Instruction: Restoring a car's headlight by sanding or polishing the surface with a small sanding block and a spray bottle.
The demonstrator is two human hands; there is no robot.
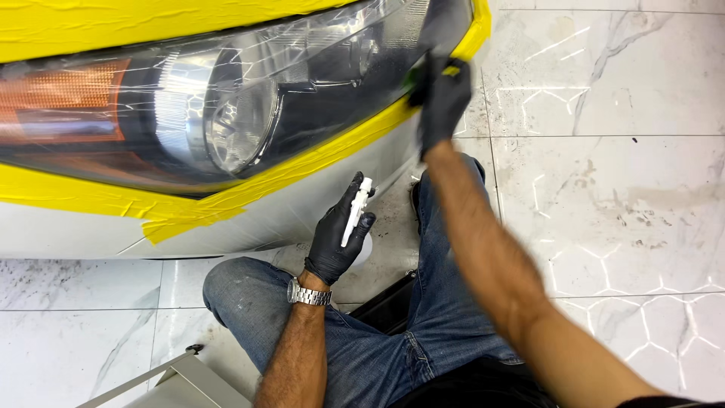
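Observation:
A car headlight (226, 106) with a clear lens fills the upper left, framed by yellow masking tape (189, 208) on the white bumper (68, 234). My right hand (442, 98), in a black glove, presses a small green and dark pad (414, 75) against the headlight's right end; the hand is blurred. My left hand (336, 234), also gloved in black and wearing a metal wristwatch (308, 293), holds a white spray bottle (356, 211) by its trigger head, just below the bumper. Most of the bottle's body is hidden behind the hand.
I am crouched in blue jeans (362, 332) on a white marble-patterned tile floor (619, 189). A grey metal edge (162, 381) of some stand or case shows at the bottom left. A dark object (389, 302) lies under my leg.

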